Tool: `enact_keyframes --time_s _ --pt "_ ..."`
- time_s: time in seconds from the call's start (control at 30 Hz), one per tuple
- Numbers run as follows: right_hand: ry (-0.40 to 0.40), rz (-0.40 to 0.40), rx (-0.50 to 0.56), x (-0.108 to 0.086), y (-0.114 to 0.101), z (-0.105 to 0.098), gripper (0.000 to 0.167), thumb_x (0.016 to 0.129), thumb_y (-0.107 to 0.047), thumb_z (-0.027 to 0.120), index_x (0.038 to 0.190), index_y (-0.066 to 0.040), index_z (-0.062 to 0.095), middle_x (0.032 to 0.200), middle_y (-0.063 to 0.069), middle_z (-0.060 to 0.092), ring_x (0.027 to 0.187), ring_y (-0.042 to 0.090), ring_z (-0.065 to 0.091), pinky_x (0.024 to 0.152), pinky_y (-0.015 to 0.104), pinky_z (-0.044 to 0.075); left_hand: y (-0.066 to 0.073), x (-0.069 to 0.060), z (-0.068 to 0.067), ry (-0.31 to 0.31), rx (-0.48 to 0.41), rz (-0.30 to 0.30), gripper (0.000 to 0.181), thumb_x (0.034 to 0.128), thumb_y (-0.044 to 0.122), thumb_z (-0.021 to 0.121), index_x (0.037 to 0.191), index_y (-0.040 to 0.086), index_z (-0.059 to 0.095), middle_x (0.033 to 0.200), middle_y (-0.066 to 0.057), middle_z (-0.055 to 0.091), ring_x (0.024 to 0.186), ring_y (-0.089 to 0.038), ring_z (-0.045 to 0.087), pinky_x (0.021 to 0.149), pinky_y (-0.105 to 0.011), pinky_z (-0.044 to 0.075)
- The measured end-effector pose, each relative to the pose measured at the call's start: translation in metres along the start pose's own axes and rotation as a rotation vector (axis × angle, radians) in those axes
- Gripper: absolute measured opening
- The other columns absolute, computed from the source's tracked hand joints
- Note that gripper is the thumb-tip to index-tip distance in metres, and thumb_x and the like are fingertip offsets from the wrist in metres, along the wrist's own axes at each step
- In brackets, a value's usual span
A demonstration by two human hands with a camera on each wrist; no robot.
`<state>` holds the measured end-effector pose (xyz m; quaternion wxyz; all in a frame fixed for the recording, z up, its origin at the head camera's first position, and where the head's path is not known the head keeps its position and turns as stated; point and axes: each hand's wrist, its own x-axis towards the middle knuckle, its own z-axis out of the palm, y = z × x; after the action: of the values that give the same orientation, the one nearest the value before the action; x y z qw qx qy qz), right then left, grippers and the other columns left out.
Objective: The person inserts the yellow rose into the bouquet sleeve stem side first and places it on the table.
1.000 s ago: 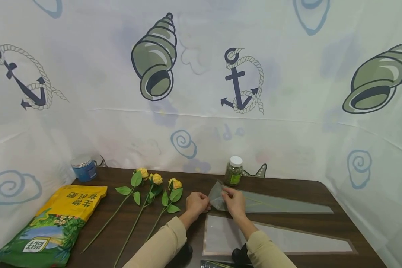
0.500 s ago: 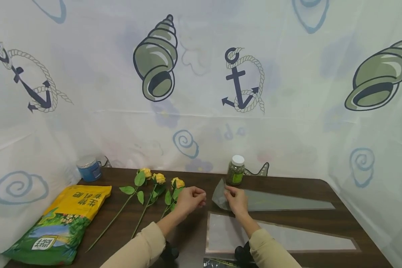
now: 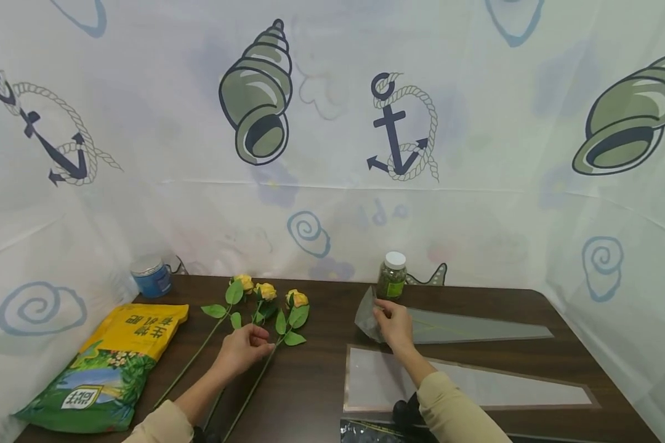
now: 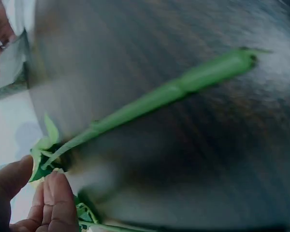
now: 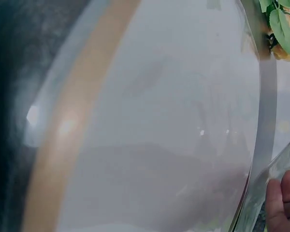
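Note:
My left hand (image 3: 242, 353) is over the stems of the yellow roses (image 3: 265, 291), between the middle and right ones. In the left wrist view, the thumb and fingers of this hand (image 4: 52, 205) stand apart near a rose's green leaves, its stem (image 4: 154, 98) pointing away from them. My right hand (image 3: 396, 328) pinches the raised edge of a grey translucent sleeve (image 3: 476, 330), whose wide left end stands up and whose narrow end lies rightward. The right wrist view catches only some fingers of the right hand (image 5: 282, 205) against clear film.
A white sleeve with a tan border (image 3: 510, 389) lies nearer, above a black packet (image 3: 374, 432). The white-lidded jar (image 3: 393, 277) stands behind my right hand. At left are a yellow-green bag (image 3: 108, 369) and a blue tin (image 3: 153, 278).
My left hand has moved left from beside the grey sleeve to the rose stems. My right hand still holds the sleeve's edge.

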<state>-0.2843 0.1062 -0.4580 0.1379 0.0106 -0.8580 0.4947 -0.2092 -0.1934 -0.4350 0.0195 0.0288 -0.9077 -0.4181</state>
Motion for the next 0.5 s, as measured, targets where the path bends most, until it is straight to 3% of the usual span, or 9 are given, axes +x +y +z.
enact_keyframes --time_s 0.13,0.33,0.43,0.5 --pt "0.006 0.0 0.033 0.0 0.002 0.0 0.021 0.088 -0.004 0.063 0.107 0.0 0.069 0.058 0.009 0.059 0.046 0.006 0.045 0.044 0.02 0.037 -0.005 0.001 0.006 -0.013 0.056 0.031 0.022 0.0768 0.01 0.075 0.092 -0.001 0.063 0.077 -0.003 0.066 0.067 -0.014 0.061 0.056 -0.028 0.049" --pt "-0.001 -0.003 0.017 0.0 0.003 0.0 0.02 0.087 -0.004 0.064 0.106 0.0 0.07 0.057 0.009 0.059 0.048 0.007 0.047 0.046 0.019 0.04 -0.005 0.004 0.013 -0.036 0.088 0.02 0.014 0.0753 0.005 0.075 0.087 0.002 0.068 0.07 -0.001 0.064 0.063 -0.013 0.059 0.055 -0.029 0.047" --pt "-0.003 0.0 0.016 0.001 0.003 0.0 0.02 0.087 -0.003 0.064 0.105 0.001 0.07 0.059 0.011 0.06 0.049 0.008 0.049 0.047 0.019 0.042 0.002 0.009 0.016 -0.062 -0.032 -0.012 0.013 0.0794 0.004 0.071 0.092 0.001 0.068 0.074 -0.003 0.066 0.065 -0.014 0.062 0.057 -0.029 0.052" --pt "-0.004 0.0 0.009 0.001 0.002 0.0 0.02 0.087 -0.003 0.063 0.106 0.001 0.07 0.059 0.011 0.06 0.049 0.008 0.049 0.046 0.02 0.04 0.012 0.015 0.02 -0.079 -0.194 -0.047 0.017 0.0833 0.003 0.068 0.099 -0.002 0.067 0.081 -0.005 0.067 0.07 -0.015 0.065 0.061 -0.03 0.055"
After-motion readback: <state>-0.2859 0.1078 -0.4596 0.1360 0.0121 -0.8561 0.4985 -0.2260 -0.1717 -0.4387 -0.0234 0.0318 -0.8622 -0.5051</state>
